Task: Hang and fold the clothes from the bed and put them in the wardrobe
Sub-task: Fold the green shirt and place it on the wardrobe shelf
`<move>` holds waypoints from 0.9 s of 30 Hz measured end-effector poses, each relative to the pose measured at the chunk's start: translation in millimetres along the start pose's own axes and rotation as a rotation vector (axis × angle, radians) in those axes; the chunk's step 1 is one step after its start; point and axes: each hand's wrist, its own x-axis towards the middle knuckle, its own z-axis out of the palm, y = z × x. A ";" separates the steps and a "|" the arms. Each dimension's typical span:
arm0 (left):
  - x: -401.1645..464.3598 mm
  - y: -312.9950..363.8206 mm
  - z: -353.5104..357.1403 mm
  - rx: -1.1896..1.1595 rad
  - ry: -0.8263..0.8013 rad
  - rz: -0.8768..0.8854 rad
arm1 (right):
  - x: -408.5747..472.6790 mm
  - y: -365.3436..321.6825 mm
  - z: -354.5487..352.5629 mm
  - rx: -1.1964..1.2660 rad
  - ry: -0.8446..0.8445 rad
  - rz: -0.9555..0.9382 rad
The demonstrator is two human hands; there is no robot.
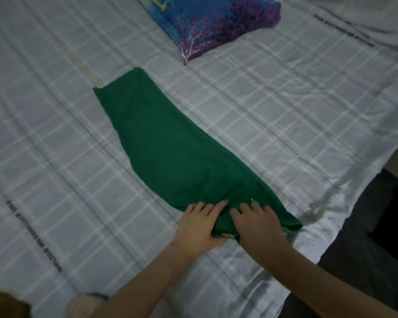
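Note:
A dark green garment (pixel 168 143), folded into a long narrow strip, lies diagonally on the bed from upper left to lower right. Both hands are at its near end. My left hand (pixel 197 228) holds the near left edge, with the fingers on top and the thumb tucked under the cloth. Beside it, my right hand (pixel 259 226) rests on top of the cloth with its fingers spread, pressing the end down. A small pale label shows under the edge between the hands.
The bed is covered by a light checked sheet (pixel 285 115). A pillow (pixel 214 21) with a blue and purple coral print lies at the top. Dark fabric (pixel 372 237) sits at the right edge of the bed. A beige round object (pixel 85 305) is at the bottom left.

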 end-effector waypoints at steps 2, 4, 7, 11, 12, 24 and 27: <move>13.0 5.0 -15.3 -0.199 0.065 -0.134 | 18.8 8.1 -17.6 0.029 0.175 -0.018; 27.1 -0.7 -27.8 -0.375 0.134 -0.194 | 41.6 19.0 -40.2 0.059 0.275 -0.036; 48.4 -14.8 -50.2 -0.422 0.228 -0.149 | 76.1 24.4 -79.5 0.111 0.195 -0.094; 63.5 -43.3 -79.6 -0.906 0.210 -0.276 | 126.8 34.2 -125.8 0.726 -0.368 -0.175; 63.3 -54.2 -84.4 -0.962 0.225 -0.311 | 142.0 39.1 -136.4 0.784 -0.480 -0.201; 90.8 -166.2 -162.2 -1.358 0.422 -0.570 | 352.2 6.6 -226.2 0.157 -0.707 -0.404; 109.5 -207.3 -177.2 -1.397 0.593 -0.680 | 408.6 -37.0 -252.3 -0.036 -0.476 -0.389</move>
